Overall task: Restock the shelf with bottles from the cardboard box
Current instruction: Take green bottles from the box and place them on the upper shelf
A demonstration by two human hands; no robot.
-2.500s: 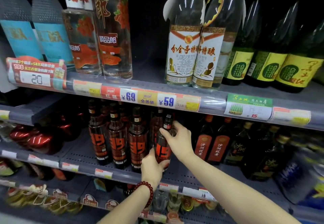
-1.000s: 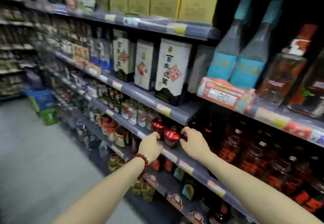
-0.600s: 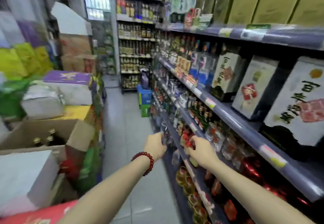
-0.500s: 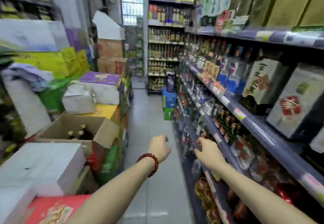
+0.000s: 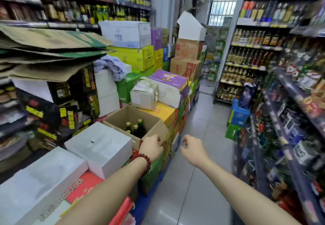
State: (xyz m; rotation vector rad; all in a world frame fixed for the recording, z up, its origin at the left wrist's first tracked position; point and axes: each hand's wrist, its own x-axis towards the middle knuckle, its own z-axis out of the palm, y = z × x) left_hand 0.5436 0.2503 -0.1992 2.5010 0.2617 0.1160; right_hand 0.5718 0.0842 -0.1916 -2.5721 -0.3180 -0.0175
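Note:
An open brown cardboard box (image 5: 121,117) sits on a stack of cartons at centre left. Inside it stand green bottles (image 5: 135,129) with gold caps. My left hand (image 5: 152,147), with a red bead bracelet on the wrist, hovers at the box's near right corner and holds nothing; whether it touches the cardboard I cannot tell. My right hand (image 5: 192,148) hangs over the aisle floor to the right of the box, fingers loosely curled and empty. The stocked shelf (image 5: 288,112) runs along the right side, blurred.
White boxes (image 5: 98,147) and a red carton (image 5: 82,187) lie in front of the cardboard box. Stacked yellow, green and purple cartons (image 5: 165,87) rise behind it. Flattened cardboard sheets (image 5: 45,48) overhang at left. Blue and green crates (image 5: 237,117) stand on the tiled aisle floor (image 5: 198,172).
The view has swung left from the shelf to the aisle and the carton stack. Both hands left the shelf bottle and now reach toward the open box, empty.

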